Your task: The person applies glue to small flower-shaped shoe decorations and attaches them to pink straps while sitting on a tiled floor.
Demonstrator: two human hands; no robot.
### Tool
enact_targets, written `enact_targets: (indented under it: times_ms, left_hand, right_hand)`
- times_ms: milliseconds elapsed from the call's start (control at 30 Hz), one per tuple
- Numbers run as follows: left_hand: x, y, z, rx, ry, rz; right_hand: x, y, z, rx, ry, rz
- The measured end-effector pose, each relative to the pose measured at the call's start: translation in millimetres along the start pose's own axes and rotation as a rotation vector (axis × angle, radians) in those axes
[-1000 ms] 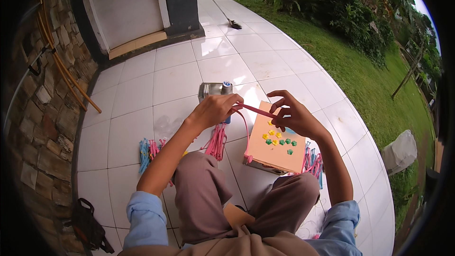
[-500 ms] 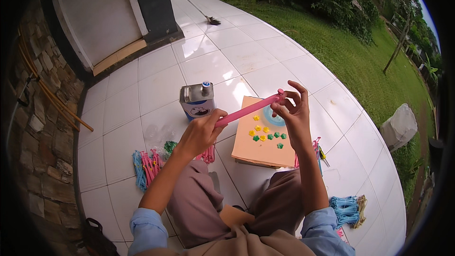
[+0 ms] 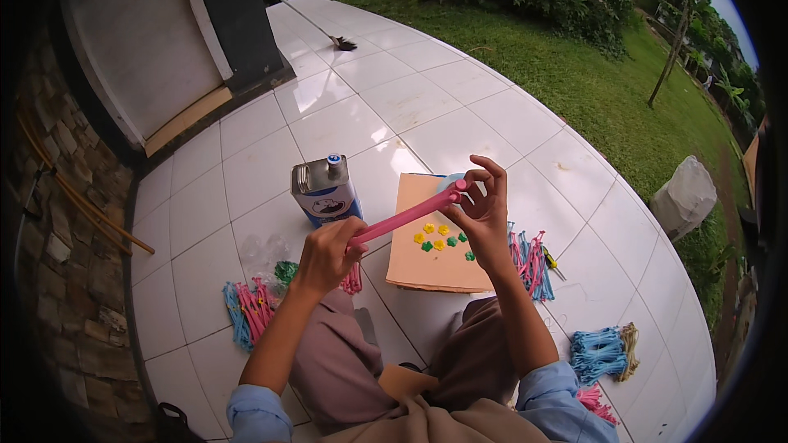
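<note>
A long pink plastic strip [image 3: 408,217] with a small knob at its far end is held slantwise between my hands, above the cardboard. My left hand [image 3: 324,256] is closed around its lower end. My right hand [image 3: 483,226] pinches the strip near the knob, its other fingers raised and curled. Below lies a stack of cardboard [image 3: 427,275] with small yellow flower shapes [image 3: 429,228] and green flower shapes [image 3: 451,241] on it. A light blue dish [image 3: 450,184] at the cardboard's far side is partly hidden by my right hand and the strip.
A metal can [image 3: 324,193] with a blue cap stands beyond my left hand. Pink and blue bundles [image 3: 246,312] lie left beside clear plastic [image 3: 263,253]; others [image 3: 535,269] lie right near a yellow-handled tool [image 3: 552,262]. Farther right is a blue bundle [image 3: 595,358].
Both hands and the pink strip sit slightly lower and farther left in the picture. The whole view has shifted, bringing more of the right-hand bundles into sight. The grip looks the same.
</note>
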State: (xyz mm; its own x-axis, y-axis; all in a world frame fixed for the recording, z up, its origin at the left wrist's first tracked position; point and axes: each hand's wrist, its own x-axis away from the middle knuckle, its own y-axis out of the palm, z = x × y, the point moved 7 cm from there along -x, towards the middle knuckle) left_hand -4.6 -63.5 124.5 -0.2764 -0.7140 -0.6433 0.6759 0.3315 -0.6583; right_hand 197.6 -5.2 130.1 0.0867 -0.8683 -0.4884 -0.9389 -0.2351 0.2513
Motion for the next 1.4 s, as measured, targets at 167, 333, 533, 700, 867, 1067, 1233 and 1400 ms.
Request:
enact_targets:
  times_ms: [167,333,533,700,867,1067,1233,1400]
  left_hand:
    - [-1,9,-11,0.113,-0.158,-0.066]
    - [-1,21,1,-0.003,-0.047,-0.118]
    - [-1,23,-1,-0.096,-0.094,-0.181]
    - [-1,25,-12,0.009,-0.217,-0.115]
    - [3,37,-34,0.761,-0.509,0.123]
    - [9,45,-50,1.076,-0.783,0.123]
    - [13,38,-56,0.795,-0.705,0.181]
    - [21,35,-70,0.933,-0.783,0.197]
  right_hand:
    - [0,-9,7,0.056,0.034,0.003]
    - [0,-17,11,0.101,0.116,-0.002]
    - [6,-14,20,0.002,0.243,-0.061]
    - [7,-11,21,0.053,0.229,-0.076]
    - [4,-11,27,0.154,0.149,-0.06]
    - [3,-23,38,0.051,0.279,-0.002]
    - [0,-48,76,-0.107,0.365,0.048]
    - [29,-30,156,0.894,0.212,-0.681]
